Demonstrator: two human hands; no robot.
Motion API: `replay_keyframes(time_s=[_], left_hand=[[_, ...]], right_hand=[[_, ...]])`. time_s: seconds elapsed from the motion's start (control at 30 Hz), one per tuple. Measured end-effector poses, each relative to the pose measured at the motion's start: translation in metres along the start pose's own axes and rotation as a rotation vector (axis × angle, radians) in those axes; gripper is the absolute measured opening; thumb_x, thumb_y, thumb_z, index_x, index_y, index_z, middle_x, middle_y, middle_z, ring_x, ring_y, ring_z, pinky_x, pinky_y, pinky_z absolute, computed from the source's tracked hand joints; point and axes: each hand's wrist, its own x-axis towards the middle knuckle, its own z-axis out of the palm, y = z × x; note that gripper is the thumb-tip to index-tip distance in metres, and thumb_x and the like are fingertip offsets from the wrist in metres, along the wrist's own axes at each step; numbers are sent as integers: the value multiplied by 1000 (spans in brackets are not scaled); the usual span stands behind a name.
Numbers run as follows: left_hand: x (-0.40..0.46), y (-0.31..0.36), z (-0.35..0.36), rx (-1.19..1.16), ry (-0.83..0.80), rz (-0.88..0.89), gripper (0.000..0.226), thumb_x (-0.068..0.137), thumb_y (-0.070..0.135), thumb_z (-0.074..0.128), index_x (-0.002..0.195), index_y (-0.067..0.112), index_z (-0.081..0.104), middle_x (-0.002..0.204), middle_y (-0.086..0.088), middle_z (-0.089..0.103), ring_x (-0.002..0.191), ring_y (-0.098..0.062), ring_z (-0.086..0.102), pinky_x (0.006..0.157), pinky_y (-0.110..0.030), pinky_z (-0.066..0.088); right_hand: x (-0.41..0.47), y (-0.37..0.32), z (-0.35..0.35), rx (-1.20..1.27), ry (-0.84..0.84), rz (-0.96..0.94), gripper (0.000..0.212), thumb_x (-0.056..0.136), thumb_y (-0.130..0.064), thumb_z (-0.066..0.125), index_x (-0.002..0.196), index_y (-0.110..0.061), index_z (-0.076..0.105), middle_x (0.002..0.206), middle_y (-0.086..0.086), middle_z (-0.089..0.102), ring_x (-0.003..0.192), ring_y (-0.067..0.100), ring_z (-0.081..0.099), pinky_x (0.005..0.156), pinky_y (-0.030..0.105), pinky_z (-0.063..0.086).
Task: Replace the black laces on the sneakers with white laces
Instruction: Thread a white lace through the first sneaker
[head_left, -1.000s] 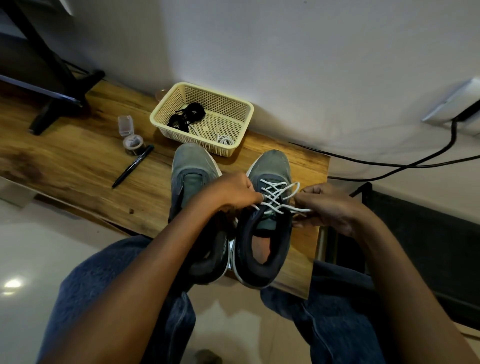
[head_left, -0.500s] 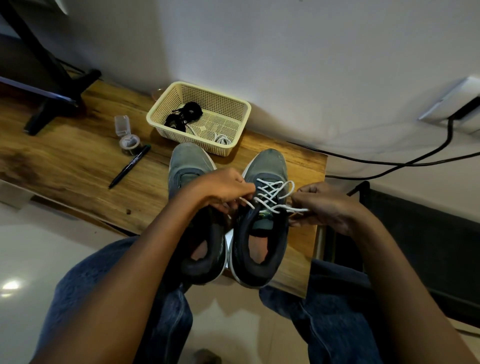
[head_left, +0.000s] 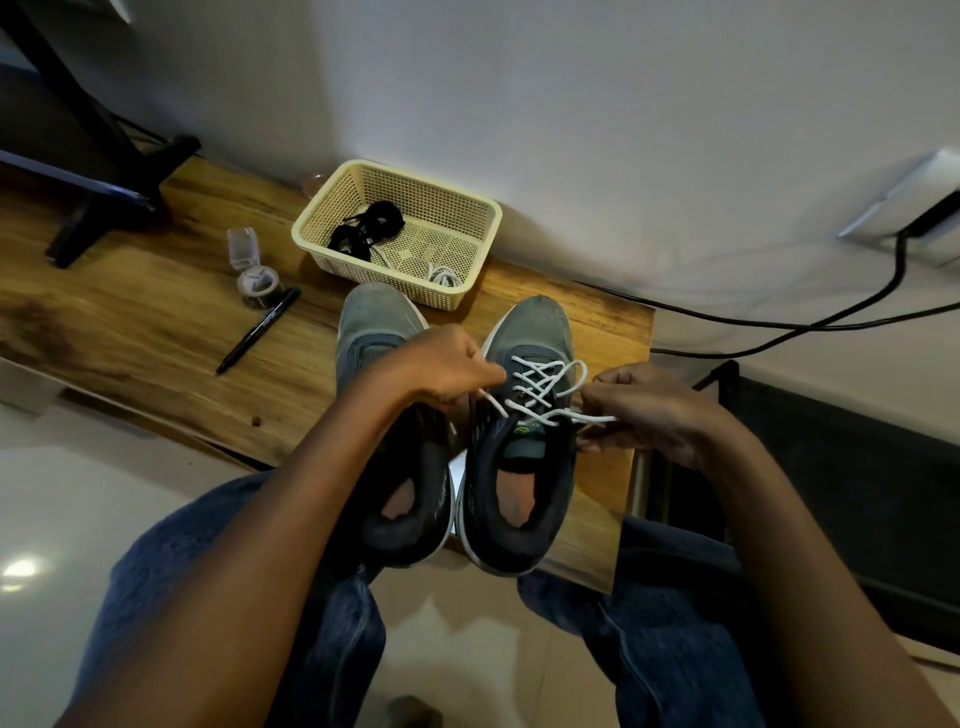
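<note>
Your left hand (head_left: 447, 366) pinches one end of the white lace (head_left: 543, 387) and your right hand (head_left: 644, 410) grips the other end, with the right sneaker (head_left: 519, 441) lying between them on the wooden table (head_left: 130, 322), likely so both ends can be drawn evenly through the eyelets. The left sneaker (head_left: 374, 332) sits under your left wrist, its lacing hidden. Beyond your hands, the basket (head_left: 467, 291) holds the black laces (head_left: 366, 231) and another white lace.

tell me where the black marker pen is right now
In the head view, the black marker pen lies on the wooden table, left of the two sneakers, just below a small clear tape roll.
</note>
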Motion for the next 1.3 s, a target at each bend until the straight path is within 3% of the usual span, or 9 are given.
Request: replay_keyframes(time_s=[0.1,0.27,0.43,0.6,0.73,0.83,0.97,1.1,1.3], left_hand=[[0,3,9,134,-70,-7,28,94,38,56,86,12,63,82,-6,61,75,-19,56,65,-26,44],[1,6,11,114,-119,10,22,93,18,54,71,16,55,75,-8,53,68,-18,47,59,-26,35],[-9,5,-9,-45,-23,75,28,93,27,54,69,14,61,67,-1,54,62,-14,46,59,-26,36],[-4,6,5,181,-37,27,39,92,42,56,84,6,68,82,-9,62,74,-18,54,67,-28,37],[-2,8,7,177,-59,63,21,91,26,60,72,17,60,80,-4,63,72,-16,53,69,-27,39],[-9,7,-2,42,-1,134,21,92,22,57,76,11,65,73,0,62,68,-13,53,70,-28,40],[-9,4,-8,-104,107,161,25,93,31,53,77,16,65,81,-4,66,78,-21,60,82,-37,48],[-2,2,7,155,42,95,29,89,48,59,79,22,66,81,4,65,81,-16,61,79,-31,46],[-2,4,0,13,180,201,12,86,24,69,76,19,67,71,6,67,72,-15,64,81,-38,53]], right_hand=[[0,-2,0,-4,0,4,16,95,-11,54,85,-1,62,69,13,69,60,21,67,56,26,58],[-1,-2,0,-11,-5,2,18,95,-11,54,84,0,63,71,14,69,60,20,67,52,24,56],[0,-1,0,2,-27,15,20,93,-12,57,78,-3,66,74,15,71,63,20,69,63,28,60],[0,-2,0,-8,-14,15,18,95,-10,54,82,-1,63,72,14,70,64,22,68,61,28,60],[-4,-4,1,-3,-11,20,20,95,-10,54,79,-2,62,71,15,69,64,22,67,57,25,59],[-4,-4,1,-6,-15,25,21,95,-10,54,77,-2,63,69,14,70,63,20,68,58,25,59],[-2,-3,0,-15,-11,15,23,94,-8,54,73,-2,62,73,17,69,64,22,68,61,27,60],[-4,-5,1,-16,-11,21,22,95,-7,53,75,-2,61,71,16,69,65,23,67,58,26,59],[-4,-5,2,-21,-2,16,25,95,-7,52,71,-3,60,66,14,69,64,22,67,58,26,59]])
